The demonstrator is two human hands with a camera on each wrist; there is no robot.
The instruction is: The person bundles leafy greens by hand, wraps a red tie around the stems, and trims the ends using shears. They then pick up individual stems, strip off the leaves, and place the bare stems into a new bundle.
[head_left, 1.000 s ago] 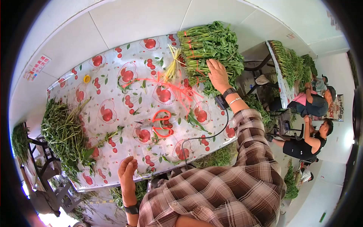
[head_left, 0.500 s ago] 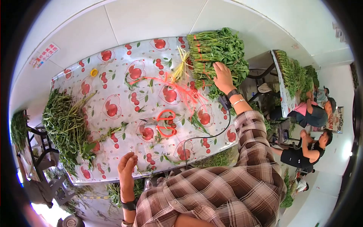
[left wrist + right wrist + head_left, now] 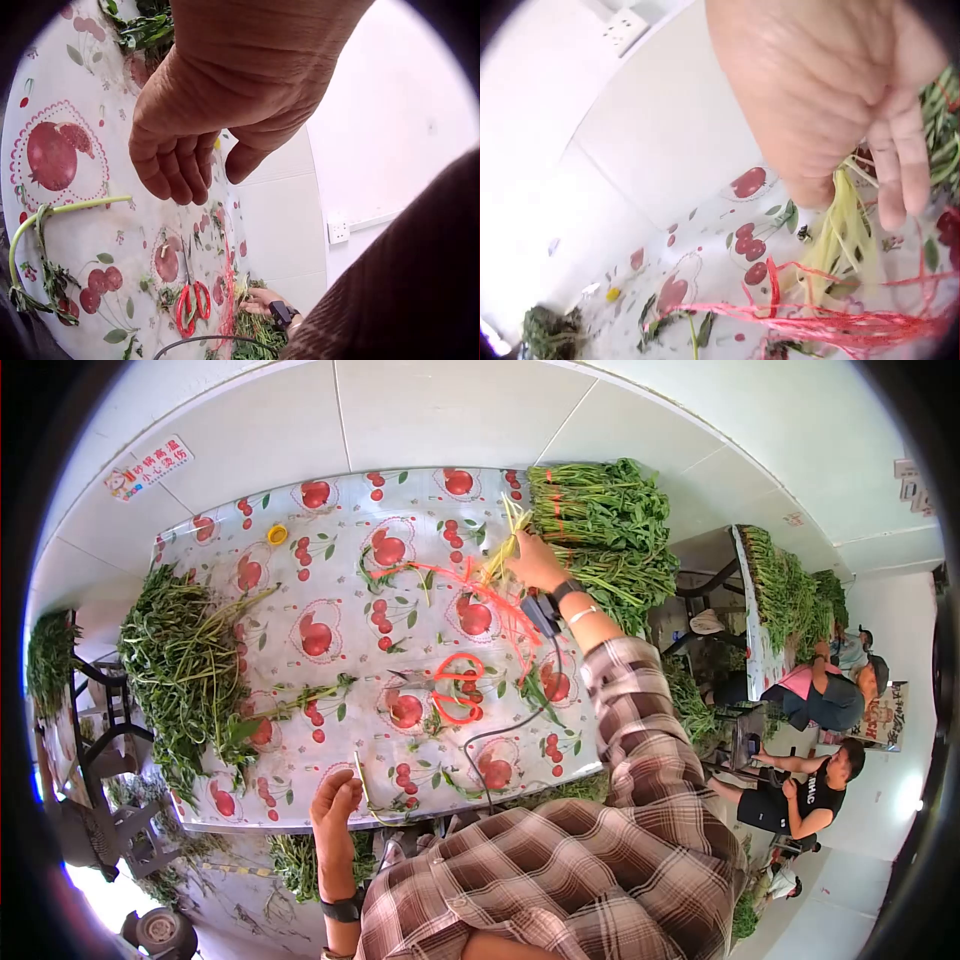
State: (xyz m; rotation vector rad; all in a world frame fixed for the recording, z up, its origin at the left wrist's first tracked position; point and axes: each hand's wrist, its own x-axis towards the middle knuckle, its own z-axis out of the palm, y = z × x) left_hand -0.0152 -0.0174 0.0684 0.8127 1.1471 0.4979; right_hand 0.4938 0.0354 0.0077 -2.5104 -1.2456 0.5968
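My right hand [image 3: 537,565] is at the yellow strips [image 3: 497,565] beside the stacked, red-tied bundles of greens [image 3: 600,510]. In the right wrist view, the thumb and fingers of the right hand [image 3: 840,112] lie around the upper end of the yellow strips [image 3: 844,217]; the exact contact is partly hidden. Red strings [image 3: 500,610] spread just below them. My left hand [image 3: 336,810] hovers over the table's near edge with loosely curled fingers and nothing in them, as the left wrist view shows the hand [image 3: 202,112] too. Red-handled scissors [image 3: 458,688] lie mid-table.
Loose greens [image 3: 180,670] are heaped at the table's left end, and a yellow ring [image 3: 277,535] lies near the back. A black cable [image 3: 480,741] runs from the right wrist. Another table [image 3: 749,610] with greens and seated people is at the right.
My right hand has moved left off the tied bundles to the yellow strips. The left hand stays much the same. The head view has shifted.
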